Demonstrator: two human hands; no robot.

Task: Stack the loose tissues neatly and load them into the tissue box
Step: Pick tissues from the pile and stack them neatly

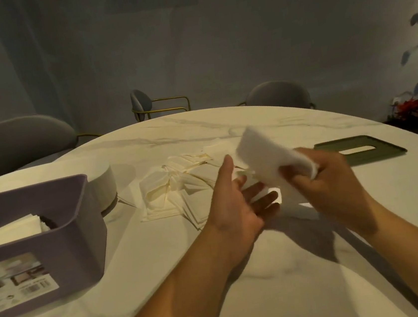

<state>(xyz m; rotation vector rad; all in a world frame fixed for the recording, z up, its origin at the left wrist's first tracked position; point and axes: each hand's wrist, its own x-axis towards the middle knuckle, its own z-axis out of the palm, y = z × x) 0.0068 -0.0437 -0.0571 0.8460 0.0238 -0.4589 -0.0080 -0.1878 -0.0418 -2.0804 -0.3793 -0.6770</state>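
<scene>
Pinching a folded tissue (pixel 268 159) between the thumb and curled fingers (pixel 306 176) of the right hand (pixel 335 183), while the left hand (pixel 236 202) is lying flat open, palm up, just underneath and gripping nothing. The tissue is looking blurry and floppy, so I'm guessing the risk is it unfolding or landing crooked on the palm if the pinch lets go too early, which would ruin a neat stack. Loose tissues (pixel 179 185) are sprawling skewed on the desk (pixel 269 281) just beyond the left fingers. Well off to the left, the purple tissue box (pixel 64 242) is sitting open-topped with a small stack of tissues (pixel 10 230) inside. A green lid (pixel 389 149) with a slot is lying flat just past the right hand.
</scene>
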